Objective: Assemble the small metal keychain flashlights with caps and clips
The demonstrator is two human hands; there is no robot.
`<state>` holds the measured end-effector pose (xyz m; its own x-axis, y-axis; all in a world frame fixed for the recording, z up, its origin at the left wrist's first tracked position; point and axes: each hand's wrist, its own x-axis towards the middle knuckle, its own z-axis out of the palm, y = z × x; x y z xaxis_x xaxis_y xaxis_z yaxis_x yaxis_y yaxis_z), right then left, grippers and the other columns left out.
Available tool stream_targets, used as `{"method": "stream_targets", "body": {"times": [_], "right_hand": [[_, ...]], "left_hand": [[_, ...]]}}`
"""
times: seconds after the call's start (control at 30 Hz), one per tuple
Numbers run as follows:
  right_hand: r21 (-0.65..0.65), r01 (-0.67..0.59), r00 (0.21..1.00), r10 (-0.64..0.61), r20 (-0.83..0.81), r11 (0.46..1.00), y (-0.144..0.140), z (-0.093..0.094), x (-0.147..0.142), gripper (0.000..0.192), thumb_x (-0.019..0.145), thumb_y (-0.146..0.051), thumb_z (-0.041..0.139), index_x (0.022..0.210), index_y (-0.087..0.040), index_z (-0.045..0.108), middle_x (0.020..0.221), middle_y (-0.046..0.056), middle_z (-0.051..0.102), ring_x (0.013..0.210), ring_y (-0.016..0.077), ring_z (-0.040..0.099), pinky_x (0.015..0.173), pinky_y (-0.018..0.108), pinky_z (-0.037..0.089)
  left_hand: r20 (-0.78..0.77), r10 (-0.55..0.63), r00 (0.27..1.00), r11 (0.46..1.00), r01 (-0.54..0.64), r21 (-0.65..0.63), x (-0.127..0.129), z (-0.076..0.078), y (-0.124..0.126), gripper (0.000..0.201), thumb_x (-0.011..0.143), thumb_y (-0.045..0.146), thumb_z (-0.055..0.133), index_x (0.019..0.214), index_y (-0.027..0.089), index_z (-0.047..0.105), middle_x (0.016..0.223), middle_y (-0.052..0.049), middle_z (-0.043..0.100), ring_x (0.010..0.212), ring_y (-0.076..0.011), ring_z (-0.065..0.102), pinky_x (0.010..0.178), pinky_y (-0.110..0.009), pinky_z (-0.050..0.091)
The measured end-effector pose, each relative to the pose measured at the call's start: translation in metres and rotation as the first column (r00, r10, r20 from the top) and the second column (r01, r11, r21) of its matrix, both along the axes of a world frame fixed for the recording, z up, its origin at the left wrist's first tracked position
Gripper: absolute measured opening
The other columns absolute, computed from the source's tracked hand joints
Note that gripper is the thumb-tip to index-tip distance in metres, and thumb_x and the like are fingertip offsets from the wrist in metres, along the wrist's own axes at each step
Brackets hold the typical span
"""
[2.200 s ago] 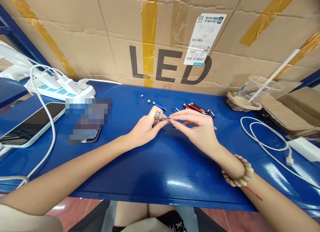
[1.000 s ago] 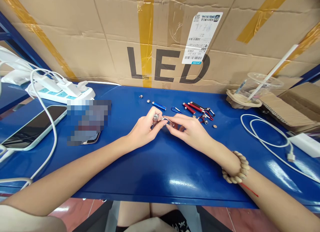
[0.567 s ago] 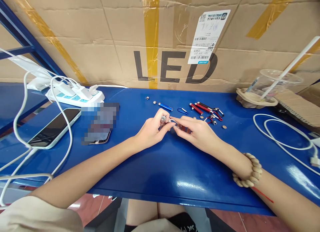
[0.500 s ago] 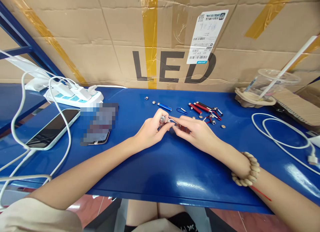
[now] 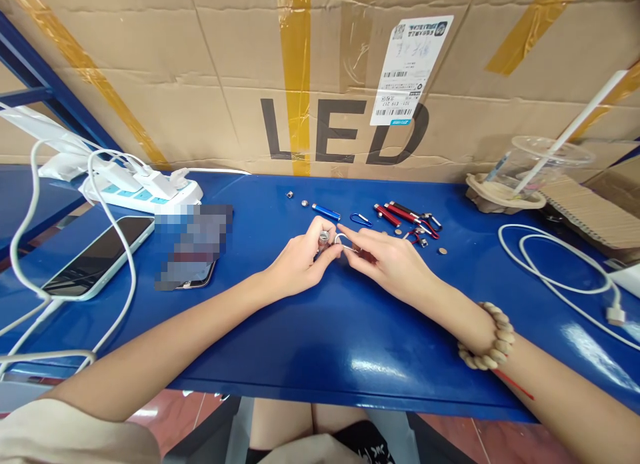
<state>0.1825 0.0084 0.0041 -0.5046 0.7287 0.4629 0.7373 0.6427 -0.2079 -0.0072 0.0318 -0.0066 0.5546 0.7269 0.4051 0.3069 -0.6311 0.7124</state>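
1. Cardboard box (image 5: 200, 84) marked "LED" stands behind the table, white label (image 5: 411, 71) stuck on it, yellow tape strips across.
2. Blue table (image 5: 325, 331), glossy; both forearms lie across it toward the middle.
3. Phone (image 5: 95, 257) flat at the left, screen dark, white cable (image 5: 125, 264) looped past it.
4. Power strip (image 5: 145, 191) far left near the box, plugs in it.
5. Second white cable (image 5: 550, 277) coiled at the right; clear cup (image 5: 540, 161) with straw behind it.
6. Left hand (image 5: 300, 264) mid-table, fingers closed on a small silver torch (image 5: 324, 237), held roughly upright, open end up.
7. Right hand (image 5: 390, 261) just beside it, thumb and forefinger pinched on a silver clip (image 5: 343, 241); clip tip meets the torch. Bead bracelet (image 5: 487, 337) on that wrist.
8. Red torches (image 5: 400, 214) lie in a bunch behind the right hand, clips tangled at their right end.
9. Blue torch (image 5: 326, 212) lies behind the left hand; blue clip (image 5: 360, 219) just right of it.
10. Two small silver caps (image 5: 296, 198) left of the blue torch, apart from each other.
11. Small round battery (image 5: 443, 251) right of the red torches.
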Motion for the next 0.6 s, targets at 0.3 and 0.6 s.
{"method": "stream_targets", "body": {"times": [0.3,0.6], "right_hand": [[0.004,-0.035,0.999,0.035,0.000,0.999,-0.0013,0.0055,-0.0004,0.025,0.093,-0.028,0.042,0.100,-0.014,0.062,0.069,0.002,0.056,0.057,0.0102,0.049,0.052,0.019,0.037],[0.082,-0.053,0.999,0.053,0.003,0.995,0.0010,0.0024,0.0009,0.028,0.094,-0.028,0.039,0.097,-0.012,0.062,0.067,0.002,0.051,0.059,0.0115,0.046,0.055,0.021,0.037]], "left_hand": [[0.010,-0.013,1.000,1.000,0.013,0.000,-0.0006,-0.0010,0.0003,0.012,0.091,0.027,0.042,0.087,0.023,0.032,0.082,0.000,0.060,0.068,-0.0115,0.056,0.063,-0.023,0.042],[0.036,0.002,0.999,1.000,-0.002,0.009,0.0005,-0.0040,0.0002,0.018,0.088,0.030,0.049,0.085,0.023,0.032,0.077,0.002,0.058,0.065,-0.0104,0.055,0.060,-0.022,0.042]]}}
